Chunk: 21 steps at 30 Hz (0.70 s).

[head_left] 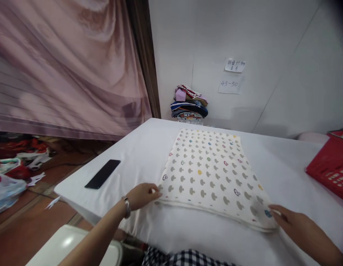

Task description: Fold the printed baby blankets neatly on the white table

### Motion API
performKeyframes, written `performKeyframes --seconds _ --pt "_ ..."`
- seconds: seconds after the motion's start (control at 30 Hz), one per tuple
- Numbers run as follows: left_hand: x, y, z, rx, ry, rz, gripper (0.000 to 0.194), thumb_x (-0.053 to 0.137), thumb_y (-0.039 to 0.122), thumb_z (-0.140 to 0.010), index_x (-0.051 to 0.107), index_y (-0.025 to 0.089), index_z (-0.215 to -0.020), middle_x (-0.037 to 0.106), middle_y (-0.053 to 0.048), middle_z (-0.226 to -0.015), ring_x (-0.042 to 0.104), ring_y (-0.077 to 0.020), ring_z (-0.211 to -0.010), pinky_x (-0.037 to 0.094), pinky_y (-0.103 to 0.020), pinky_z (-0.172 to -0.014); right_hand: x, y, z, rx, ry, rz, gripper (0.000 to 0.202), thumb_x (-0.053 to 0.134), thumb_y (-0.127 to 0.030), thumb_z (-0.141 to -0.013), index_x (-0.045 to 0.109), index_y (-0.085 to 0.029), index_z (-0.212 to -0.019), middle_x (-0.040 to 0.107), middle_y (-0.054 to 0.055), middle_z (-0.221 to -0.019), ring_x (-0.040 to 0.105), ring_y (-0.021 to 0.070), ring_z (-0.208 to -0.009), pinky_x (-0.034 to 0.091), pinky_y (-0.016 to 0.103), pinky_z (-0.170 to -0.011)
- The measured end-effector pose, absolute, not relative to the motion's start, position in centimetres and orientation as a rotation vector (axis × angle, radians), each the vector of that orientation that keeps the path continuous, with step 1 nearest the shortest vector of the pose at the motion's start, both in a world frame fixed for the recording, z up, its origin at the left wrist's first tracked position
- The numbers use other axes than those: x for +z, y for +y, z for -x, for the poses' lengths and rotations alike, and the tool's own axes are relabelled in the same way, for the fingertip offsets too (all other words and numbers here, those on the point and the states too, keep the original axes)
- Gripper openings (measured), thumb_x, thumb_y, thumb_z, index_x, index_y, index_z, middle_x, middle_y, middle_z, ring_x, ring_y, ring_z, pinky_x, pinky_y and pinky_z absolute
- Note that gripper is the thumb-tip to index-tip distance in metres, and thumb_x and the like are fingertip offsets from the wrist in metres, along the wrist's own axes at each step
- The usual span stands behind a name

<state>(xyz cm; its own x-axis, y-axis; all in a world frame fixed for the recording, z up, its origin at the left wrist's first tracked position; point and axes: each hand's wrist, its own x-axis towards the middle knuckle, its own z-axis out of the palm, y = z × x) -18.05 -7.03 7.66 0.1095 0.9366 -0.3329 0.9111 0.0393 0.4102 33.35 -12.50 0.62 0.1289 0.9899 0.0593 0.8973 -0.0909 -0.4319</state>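
A white cloth [204, 166] printed with grey mushrooms and a few coloured ones lies flat in layers on the white-covered table [138, 155]. At its near left corner, my left hand [143, 195] pinches the edge between thumb and fingers. My right hand [293, 223] grips the near right corner in the same way. Several layers show along the cloth's near edge, between the two hands. A metal bracelet [127, 207] circles my left wrist.
A flat black rectangular object [103, 173] lies on the table's left side. Folded fabrics [189, 103] are stacked by the wall, below paper signs [229, 85]. A red basket [330, 162] stands at right. A white stool [68, 247] is at lower left, a pink curtain [77, 66] behind.
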Motion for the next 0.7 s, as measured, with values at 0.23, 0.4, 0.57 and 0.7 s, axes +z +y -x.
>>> performKeyframes --seconds 0.23,0.4,0.57,0.7 --pt "6.0 2.2 12.1 0.432 1.724 -2.422 0.045 0.044 0.046 -0.086 0.055 0.019 -0.120 0.052 -0.009 -0.130 0.047 -0.0222 -0.119 0.036 -0.035 -0.101 3.3 -5.6 -23.8 0.263 -2.189 1.651 0.047 0.032 -0.051 -0.090 0.051 -0.027 -0.126 0.043 0.003 -0.140 0.043 0.0239 -0.125 0.045 0.038 -0.096" --pt "1.5 5.7 10.9 0.092 1.806 -2.333 0.064 0.034 0.057 -0.087 0.035 0.019 -0.139 0.022 -0.007 -0.151 0.014 -0.0267 -0.139 0.016 -0.049 -0.111 -1.1 -2.5 -22.5 0.148 -2.405 1.829 0.060 0.024 -0.055 -0.091 0.037 -0.022 -0.139 0.025 0.006 -0.149 0.017 0.0266 -0.138 0.017 0.051 -0.111" --pt "0.0 6.4 12.4 0.096 1.830 -2.315 0.066 0.024 0.059 -0.088 0.028 0.023 -0.142 0.016 -0.002 -0.152 0.009 -0.0242 -0.140 0.015 -0.051 -0.110 -1.9 -2.9 -23.0 0.181 -2.424 1.834 0.060 0.019 -0.057 -0.092 0.031 -0.025 -0.142 0.018 0.003 -0.151 0.010 0.0232 -0.139 0.011 0.048 -0.112" --pt "-0.1 6.4 12.5 0.102 1.840 -2.330 0.064 0.025 0.058 -0.087 0.028 0.024 -0.142 0.018 -0.003 -0.152 0.010 -0.0247 -0.140 0.015 -0.052 -0.110 -0.6 -3.6 -22.8 0.332 -2.397 1.815 0.061 0.020 -0.058 -0.092 0.029 -0.026 -0.143 0.015 0.002 -0.152 0.006 0.0241 -0.140 0.008 0.048 -0.112"
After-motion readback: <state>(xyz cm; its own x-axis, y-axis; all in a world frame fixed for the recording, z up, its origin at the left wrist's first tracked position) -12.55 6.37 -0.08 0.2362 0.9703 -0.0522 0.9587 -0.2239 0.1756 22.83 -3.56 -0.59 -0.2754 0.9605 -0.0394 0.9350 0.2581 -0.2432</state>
